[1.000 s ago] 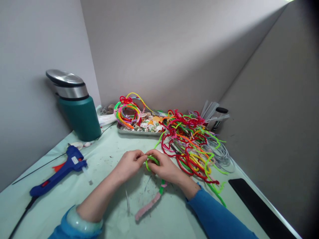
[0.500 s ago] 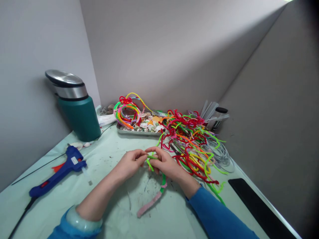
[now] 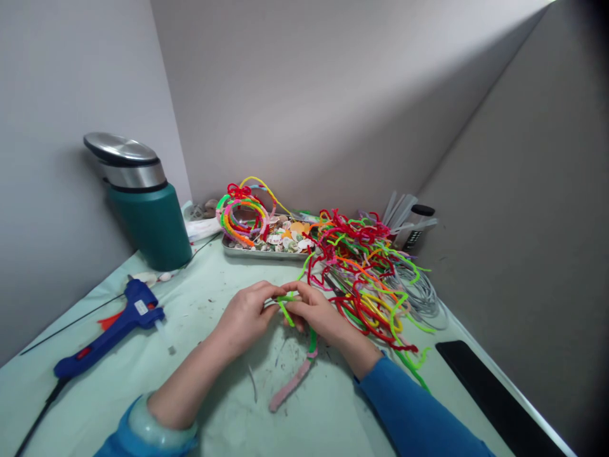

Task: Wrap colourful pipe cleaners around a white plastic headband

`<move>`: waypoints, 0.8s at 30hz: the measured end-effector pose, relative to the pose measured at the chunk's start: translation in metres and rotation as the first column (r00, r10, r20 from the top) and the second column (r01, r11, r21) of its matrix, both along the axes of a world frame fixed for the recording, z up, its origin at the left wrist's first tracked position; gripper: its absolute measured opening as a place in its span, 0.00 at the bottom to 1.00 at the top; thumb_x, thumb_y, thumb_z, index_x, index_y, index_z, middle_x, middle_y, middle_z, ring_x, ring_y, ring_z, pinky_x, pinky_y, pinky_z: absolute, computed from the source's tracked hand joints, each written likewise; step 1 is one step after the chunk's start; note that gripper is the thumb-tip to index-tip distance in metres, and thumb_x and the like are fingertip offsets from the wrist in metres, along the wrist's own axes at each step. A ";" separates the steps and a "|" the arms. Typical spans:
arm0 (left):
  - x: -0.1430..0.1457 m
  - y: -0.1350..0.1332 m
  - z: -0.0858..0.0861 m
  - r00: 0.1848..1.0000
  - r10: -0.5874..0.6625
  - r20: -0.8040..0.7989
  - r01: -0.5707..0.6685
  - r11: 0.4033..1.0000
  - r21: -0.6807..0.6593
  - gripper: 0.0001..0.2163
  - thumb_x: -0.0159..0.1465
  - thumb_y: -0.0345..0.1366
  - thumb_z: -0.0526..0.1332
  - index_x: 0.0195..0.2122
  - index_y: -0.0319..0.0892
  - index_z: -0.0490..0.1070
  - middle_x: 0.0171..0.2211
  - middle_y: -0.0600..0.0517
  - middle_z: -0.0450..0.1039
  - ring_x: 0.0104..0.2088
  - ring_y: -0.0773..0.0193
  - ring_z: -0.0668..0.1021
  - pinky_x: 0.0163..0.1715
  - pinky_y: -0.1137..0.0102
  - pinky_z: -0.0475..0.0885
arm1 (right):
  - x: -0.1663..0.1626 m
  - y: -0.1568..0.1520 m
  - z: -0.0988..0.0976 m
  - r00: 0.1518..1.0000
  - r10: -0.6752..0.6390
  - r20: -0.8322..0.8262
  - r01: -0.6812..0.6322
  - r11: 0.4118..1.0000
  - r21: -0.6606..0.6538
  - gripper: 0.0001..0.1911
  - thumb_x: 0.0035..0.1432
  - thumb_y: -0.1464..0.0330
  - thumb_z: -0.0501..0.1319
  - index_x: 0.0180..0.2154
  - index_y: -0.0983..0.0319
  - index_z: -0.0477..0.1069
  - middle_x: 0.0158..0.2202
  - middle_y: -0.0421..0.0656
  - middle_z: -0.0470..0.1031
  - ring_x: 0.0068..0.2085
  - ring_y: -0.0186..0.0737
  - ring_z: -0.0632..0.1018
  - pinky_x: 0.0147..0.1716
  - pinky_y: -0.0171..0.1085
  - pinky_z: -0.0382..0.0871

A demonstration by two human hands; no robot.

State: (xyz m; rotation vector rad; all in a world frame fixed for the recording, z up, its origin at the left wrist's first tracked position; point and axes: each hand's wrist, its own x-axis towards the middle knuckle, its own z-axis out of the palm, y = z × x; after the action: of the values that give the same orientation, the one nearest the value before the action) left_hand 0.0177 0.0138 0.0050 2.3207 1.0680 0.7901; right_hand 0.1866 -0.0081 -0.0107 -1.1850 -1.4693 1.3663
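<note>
My left hand (image 3: 248,312) and my right hand (image 3: 314,310) meet over the middle of the table, fingertips close together. Between them is a bright green pipe cleaner (image 3: 286,311), pinched by the fingers of both hands, with one short end pointing down. Below my right hand hangs a strip wrapped in green and pink pipe cleaner (image 3: 291,386), its pink end lowest, toward me. Its upper part runs up behind the right fingers and is hidden there. A thin grey wire (image 3: 252,383) shows under my left hand.
A blue glue gun (image 3: 111,330) lies at left, before a green flask (image 3: 150,222). A metal tray (image 3: 266,254) of shell-like pieces and coiled rings stands at the back. Tangled pipe cleaners (image 3: 361,266), scissors (image 3: 335,284) and coiled wire (image 3: 421,298) lie right, near a black flat object (image 3: 495,393).
The hanging strip's pink end has swung slightly right and up. My left fingers have shifted a little, showing more of the bright green pipe cleaner. My right hand has hardly moved.
</note>
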 end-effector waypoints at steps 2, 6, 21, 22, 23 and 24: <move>-0.001 0.000 -0.002 0.999 0.026 -0.019 -0.024 0.998 0.061 0.13 0.57 0.30 0.54 0.42 0.45 0.70 0.35 0.52 0.71 0.34 0.65 0.72 0.32 0.73 0.64 | -0.001 0.000 0.001 1.000 0.002 -0.009 -0.002 1.000 0.004 0.16 0.51 0.72 0.54 0.44 0.62 0.63 0.20 0.34 0.68 0.16 0.27 0.65 0.15 0.26 0.58; -0.002 -0.001 -0.003 0.998 0.042 -0.037 -0.036 0.988 0.151 0.08 0.58 0.30 0.54 0.38 0.44 0.68 0.35 0.52 0.71 0.33 0.66 0.72 0.31 0.74 0.63 | -0.002 -0.001 0.005 0.999 0.007 -0.035 -0.007 1.000 -0.009 0.16 0.51 0.72 0.54 0.45 0.62 0.63 0.19 0.34 0.69 0.16 0.27 0.65 0.15 0.26 0.58; -0.002 0.000 -0.005 0.995 0.080 -0.062 -0.067 0.981 0.184 0.08 0.61 0.32 0.52 0.33 0.43 0.71 0.30 0.52 0.72 0.30 0.67 0.72 0.29 0.74 0.61 | -0.001 0.001 0.003 1.000 -0.002 0.026 0.000 0.998 0.064 0.07 0.54 0.68 0.55 0.35 0.62 0.67 0.23 0.35 0.63 0.18 0.25 0.63 0.15 0.27 0.57; -0.002 0.000 -0.004 0.996 0.084 -0.043 -0.076 0.983 0.165 0.08 0.60 0.32 0.52 0.33 0.43 0.71 0.30 0.52 0.73 0.30 0.67 0.72 0.30 0.74 0.62 | -0.001 0.001 0.004 1.000 -0.002 0.026 0.000 0.998 0.067 0.07 0.55 0.67 0.55 0.36 0.62 0.67 0.23 0.35 0.63 0.17 0.25 0.63 0.15 0.27 0.57; -0.002 0.000 -0.003 0.996 0.091 -0.026 -0.086 0.986 0.144 0.08 0.60 0.33 0.52 0.33 0.43 0.72 0.30 0.52 0.73 0.30 0.66 0.73 0.30 0.74 0.62 | -0.001 0.001 0.004 1.000 -0.004 0.029 0.002 0.997 0.073 0.07 0.55 0.67 0.55 0.36 0.62 0.67 0.23 0.35 0.63 0.17 0.25 0.64 0.15 0.27 0.57; -0.002 0.001 -0.002 0.995 0.099 -0.011 -0.096 0.988 0.120 0.08 0.60 0.33 0.53 0.33 0.43 0.72 0.30 0.52 0.74 0.30 0.66 0.73 0.30 0.74 0.62 | -0.001 0.001 0.005 0.999 -0.005 0.033 0.002 0.997 0.082 0.08 0.55 0.66 0.55 0.36 0.62 0.67 0.23 0.35 0.62 0.18 0.25 0.64 0.16 0.27 0.57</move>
State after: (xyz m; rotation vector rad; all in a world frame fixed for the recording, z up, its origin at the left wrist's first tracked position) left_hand 0.0161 0.0143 0.0026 2.3931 1.1791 0.8954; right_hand 0.1860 -0.0075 -0.0061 -1.1627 -1.5314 1.2774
